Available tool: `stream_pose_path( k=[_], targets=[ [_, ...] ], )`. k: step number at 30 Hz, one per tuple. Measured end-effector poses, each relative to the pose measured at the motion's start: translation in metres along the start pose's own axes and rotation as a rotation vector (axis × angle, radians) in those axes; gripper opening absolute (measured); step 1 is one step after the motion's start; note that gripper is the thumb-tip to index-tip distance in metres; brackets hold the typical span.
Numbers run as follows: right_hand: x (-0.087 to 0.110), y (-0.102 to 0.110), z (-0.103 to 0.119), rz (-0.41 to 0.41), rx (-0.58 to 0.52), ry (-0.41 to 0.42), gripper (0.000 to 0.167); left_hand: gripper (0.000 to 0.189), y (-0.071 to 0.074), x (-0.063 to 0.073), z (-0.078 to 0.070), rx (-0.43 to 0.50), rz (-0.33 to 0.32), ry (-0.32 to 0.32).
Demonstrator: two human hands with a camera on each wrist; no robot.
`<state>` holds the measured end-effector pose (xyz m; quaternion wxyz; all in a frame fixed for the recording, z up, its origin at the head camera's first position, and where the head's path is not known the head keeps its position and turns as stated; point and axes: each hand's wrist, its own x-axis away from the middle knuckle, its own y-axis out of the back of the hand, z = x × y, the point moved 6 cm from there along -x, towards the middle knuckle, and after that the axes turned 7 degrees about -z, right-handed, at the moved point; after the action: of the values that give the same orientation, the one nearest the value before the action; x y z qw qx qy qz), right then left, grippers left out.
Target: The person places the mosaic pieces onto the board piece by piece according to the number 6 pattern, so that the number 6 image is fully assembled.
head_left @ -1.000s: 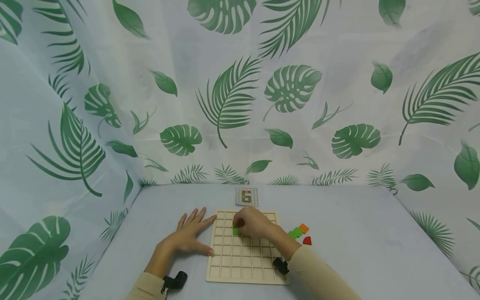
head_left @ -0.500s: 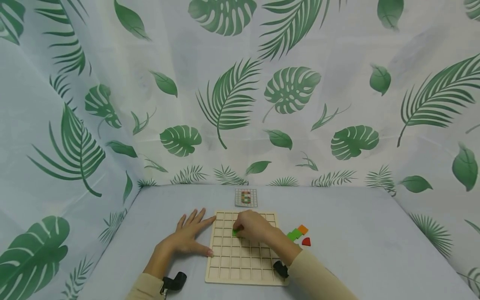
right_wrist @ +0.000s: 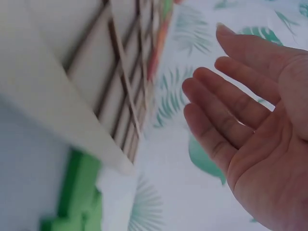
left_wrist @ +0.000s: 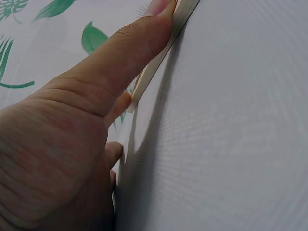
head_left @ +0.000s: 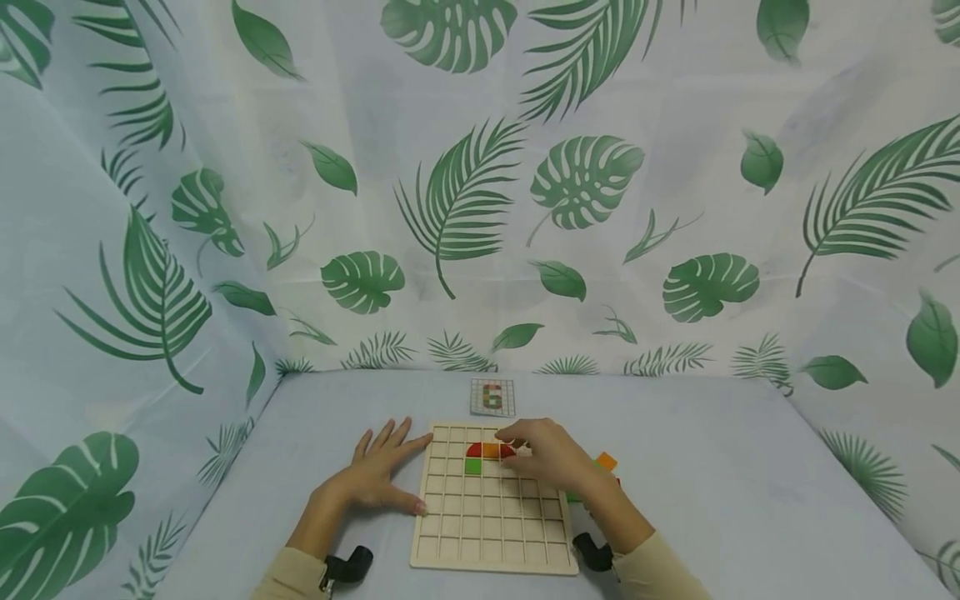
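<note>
A wooden grid board [head_left: 480, 525] lies on the table. In one of its upper rows sit a red rounded piece [head_left: 475, 451], an orange square [head_left: 491, 451] and another red rounded piece [head_left: 507, 451], with a green square [head_left: 473, 467] below the left red one. My left hand [head_left: 378, 475] is spread flat at the board's left side, thumb and forefinger touching its edge. Above the board's right part hovers my right hand [head_left: 551, 454], holding nothing; in the right wrist view its fingers [right_wrist: 226, 108] are relaxed and apart from the board.
Right of the board lie loose pieces, an orange square [head_left: 607, 462] and green ones [right_wrist: 79, 192], partly hidden by my right arm. A small card [head_left: 492, 397] with a coloured 6 on a grid lies behind the board. A leaf-patterned curtain [head_left: 465, 192] encloses the table.
My right hand has let go of the green square and moved right, its fingers spreading. The red and orange pieces now show. The left hand has stayed put.
</note>
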<state>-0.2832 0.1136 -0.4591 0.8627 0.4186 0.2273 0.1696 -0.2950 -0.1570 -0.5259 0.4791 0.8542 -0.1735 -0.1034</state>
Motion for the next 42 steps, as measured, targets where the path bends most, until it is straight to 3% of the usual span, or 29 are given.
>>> stream_pose_path(
  k=[10, 21, 42],
  targets=[
    [0.019, 0.039, -0.031, -0.081, -0.004, -0.079, 0.042, 0.116, -0.002, -0.001, 0.001, -0.014, 0.006, 0.0],
    [0.033, 0.061, -0.059, -0.109, 0.027, -0.16, 0.039, 0.116, -0.004, -0.003, 0.005, -0.018, 0.002, 0.009],
    [0.054, 0.078, -0.094, 0.019, -0.044, -0.274, 0.039, 0.116, -0.003, -0.001, 0.003, -0.014, 0.001, 0.017]
  ],
)
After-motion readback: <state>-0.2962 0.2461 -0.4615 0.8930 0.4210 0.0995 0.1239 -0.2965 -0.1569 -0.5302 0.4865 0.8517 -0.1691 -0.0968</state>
